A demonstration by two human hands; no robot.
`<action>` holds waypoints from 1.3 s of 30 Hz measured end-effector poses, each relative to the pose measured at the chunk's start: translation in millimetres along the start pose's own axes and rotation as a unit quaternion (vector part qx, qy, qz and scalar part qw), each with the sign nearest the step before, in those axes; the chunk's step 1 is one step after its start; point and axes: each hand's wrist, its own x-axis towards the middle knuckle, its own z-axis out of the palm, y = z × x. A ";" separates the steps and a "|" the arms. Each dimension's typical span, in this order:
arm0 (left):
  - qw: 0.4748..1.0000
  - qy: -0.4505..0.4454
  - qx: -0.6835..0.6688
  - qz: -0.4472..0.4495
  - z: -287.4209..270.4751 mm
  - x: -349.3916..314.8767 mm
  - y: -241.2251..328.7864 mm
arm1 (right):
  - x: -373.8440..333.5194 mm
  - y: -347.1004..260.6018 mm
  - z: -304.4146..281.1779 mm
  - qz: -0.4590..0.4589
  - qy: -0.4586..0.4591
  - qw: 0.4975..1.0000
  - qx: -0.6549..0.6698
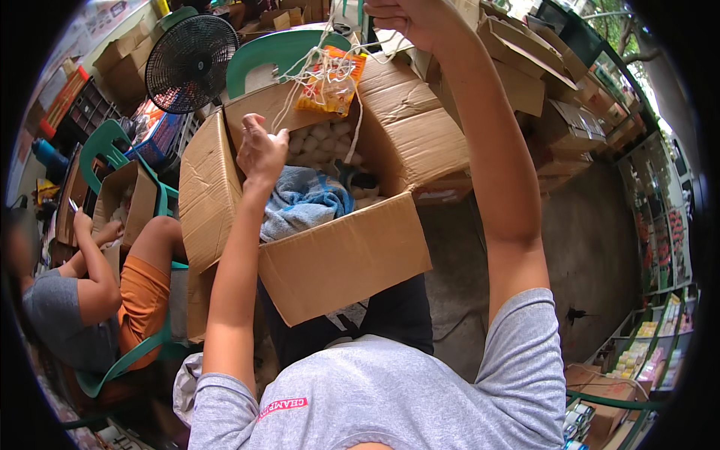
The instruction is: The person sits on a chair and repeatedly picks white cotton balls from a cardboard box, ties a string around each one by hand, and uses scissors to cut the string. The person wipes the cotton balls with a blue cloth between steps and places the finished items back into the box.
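Large open brown cardboard box (341, 259) at frame centre, on person's lap. Crumpled blue cloth (304, 201) inside, white round pieces (319, 142) behind it at 12 o'clock. Black round fan (190, 63) at 11 o'clock. Orange-yellow plastic packet (330, 82) dangles above box on tangled white strings (319, 64). Right hand (409, 19) raised at 12 o'clock, closed on strings. Left hand (261, 150) pinches one string, fingers curled.

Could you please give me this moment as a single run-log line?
left hand: pinching white strings | right hand: raised, gripping strings' top | hanging: orange packet | below: open cardboard box, blue cloth
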 end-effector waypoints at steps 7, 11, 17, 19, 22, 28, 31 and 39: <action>0.880 -0.334 -0.336 -0.032 49.5 -20.5 104.0 | 0.2 12.3 -1.3 -0.013 -0.016 0.999 0.043; 0.848 -0.393 -0.354 -0.045 67.6 -13.0 98.2 | 1.1 11.6 16.2 -0.003 -0.005 0.998 0.058; 0.849 -0.475 -0.232 0.023 16.4 -51.0 102.8 | -24.3 71.2 -32.3 -0.330 0.214 0.659 -0.641; 0.846 -0.484 -0.221 0.039 -25.9 -63.7 85.0 | -42.8 99.4 -13.6 -0.261 0.082 0.698 -0.662; 0.846 -0.481 -0.229 0.004 -71.9 -82.2 65.8 | -97.7 165.0 43.4 -0.147 -0.184 0.930 -0.280; 0.865 -0.451 -0.216 -0.051 -111.1 -106.8 26.0 | -148.1 210.0 83.5 -0.041 -0.160 0.966 -0.198; 0.850 -0.423 -0.309 -0.064 -123.3 -116.7 12.5 | -103.2 192.2 41.6 -0.105 -0.014 0.949 -0.297; 0.787 -0.357 -0.503 -0.009 -126.7 -122.2 -9.9 | -87.6 238.9 -19.4 0.017 -0.155 0.563 -0.811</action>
